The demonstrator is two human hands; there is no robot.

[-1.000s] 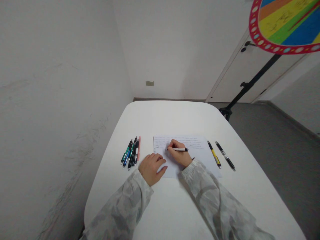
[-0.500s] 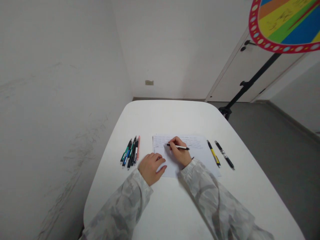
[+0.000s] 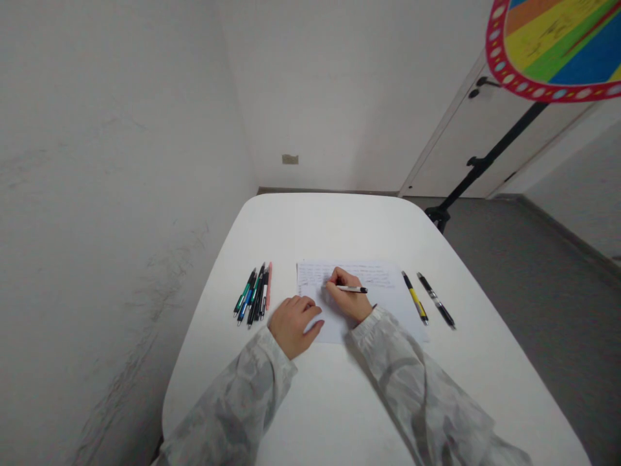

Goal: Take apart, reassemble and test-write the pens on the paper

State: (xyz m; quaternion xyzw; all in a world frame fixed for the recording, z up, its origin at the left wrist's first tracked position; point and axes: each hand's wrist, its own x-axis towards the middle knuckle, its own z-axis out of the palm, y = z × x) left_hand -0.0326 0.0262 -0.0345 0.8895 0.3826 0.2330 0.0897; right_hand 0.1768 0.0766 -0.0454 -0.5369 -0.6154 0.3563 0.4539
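A white sheet of paper (image 3: 383, 310) lies on the table with lines of handwriting across its upper part. My right hand (image 3: 347, 294) rests on it, fingers closed round a white and black pen (image 3: 353, 289). The pen's writing end is hidden by the fingers, close to the lines of writing. My left hand (image 3: 294, 323) lies palm down at the sheet's lower left edge, thumb and fingers apart, holding nothing. To its left is a bunch of several pens (image 3: 252, 296) in black, green and blue, with a pink one (image 3: 270, 285) alongside.
Right of the paper lie a yellow and black pen (image 3: 414, 298) and a black pen with a clear middle (image 3: 435, 299). The white table (image 3: 330, 226) has rounded corners. A wall (image 3: 121, 194) runs along the left. A colourful wheel (image 3: 557, 45) on a black stand (image 3: 495, 155) stands at right.
The fingers of my right hand have shifted slightly and cover more of the pen's front end. My left hand and the loose pens stay where they were.
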